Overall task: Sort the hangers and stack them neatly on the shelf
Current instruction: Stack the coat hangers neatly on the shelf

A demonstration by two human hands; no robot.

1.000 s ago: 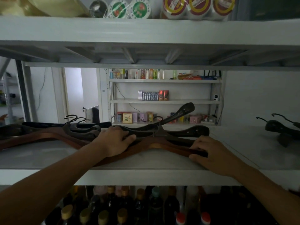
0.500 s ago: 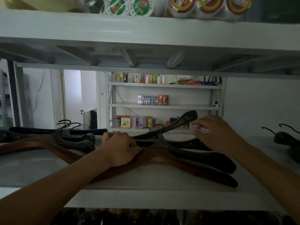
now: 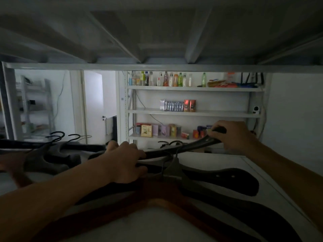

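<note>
— Both hands work on the shelf (image 3: 218,163): our right hand (image 3: 232,135) grips the raised arm of a black hanger (image 3: 197,144); our left hand (image 3: 125,163) curls over the hanger pile's (image 3: 174,173) middle.

— How many hangers?

— We count one brown hanger (image 3: 157,201) nearest us and three black above it. Left of the pile, another heap (image 3: 50,154) is too dark to count.

Two bare forearms, uncovered to the lower frame edge; no sleeve, cuff, glove, watch, ring or band showing. Left grip (image 3: 125,161) and right grip (image 3: 232,135): bare, five-fingered, unmarked. Dim lighting; finer detail indistinct.
</note>
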